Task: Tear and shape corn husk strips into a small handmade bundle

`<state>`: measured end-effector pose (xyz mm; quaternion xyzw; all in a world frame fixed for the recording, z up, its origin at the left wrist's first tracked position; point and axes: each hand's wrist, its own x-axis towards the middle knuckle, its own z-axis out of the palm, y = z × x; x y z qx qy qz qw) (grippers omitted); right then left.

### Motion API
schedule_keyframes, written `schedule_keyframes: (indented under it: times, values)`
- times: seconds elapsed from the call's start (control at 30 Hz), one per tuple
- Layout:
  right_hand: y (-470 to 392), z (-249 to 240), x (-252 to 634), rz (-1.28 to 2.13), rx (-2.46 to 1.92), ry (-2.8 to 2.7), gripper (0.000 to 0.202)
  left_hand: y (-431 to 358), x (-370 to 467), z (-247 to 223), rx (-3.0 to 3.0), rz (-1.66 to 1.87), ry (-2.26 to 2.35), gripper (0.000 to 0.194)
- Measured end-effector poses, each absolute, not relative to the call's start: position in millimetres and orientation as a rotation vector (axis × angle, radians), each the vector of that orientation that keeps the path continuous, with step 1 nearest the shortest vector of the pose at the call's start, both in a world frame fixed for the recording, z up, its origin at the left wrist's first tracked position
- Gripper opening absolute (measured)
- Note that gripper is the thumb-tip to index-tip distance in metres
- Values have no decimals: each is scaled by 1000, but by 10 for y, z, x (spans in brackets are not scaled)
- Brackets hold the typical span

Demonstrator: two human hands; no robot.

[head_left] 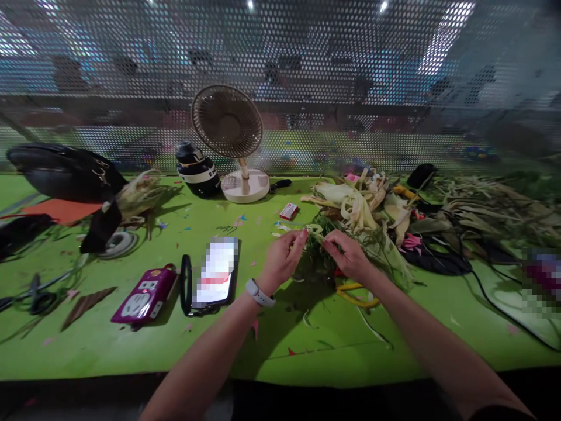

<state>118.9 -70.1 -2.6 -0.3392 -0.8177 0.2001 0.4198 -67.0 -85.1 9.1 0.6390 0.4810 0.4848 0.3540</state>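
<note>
My left hand (283, 260), with a pale watch on its wrist, is closed in a pinch on a thin pale-green strip of husk (314, 230). Just to the right, my right hand (348, 254) is pinched too, close to the strip's other side. Dark green feathery leaves (316, 257) lie under and between both hands. Behind them is a heap of dry corn husks (350, 202). A yellow looped handle (357, 302) rests below my right hand; what it belongs to is mostly hidden.
Left of my hands lie a phone (216, 272), a purple power strip (146, 295) and scissors (37, 292). A fan (228, 123), a dark bottle (197, 172) and a black bag (65, 172) stand farther back. A black cable (495, 301) crosses the right side. Perforated metal screens the back.
</note>
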Motion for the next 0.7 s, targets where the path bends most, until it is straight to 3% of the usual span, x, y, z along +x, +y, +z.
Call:
schedule_keyframes:
  times: [0.23,0.7]
  values:
    - [-690,-20,1210,604,-846,-2147,26,-808,-542,-39,910,1145,953,32]
    - [-749,25,1164,580,-1106,-1851,17,-914,-397,-124,994,1184,830,28]
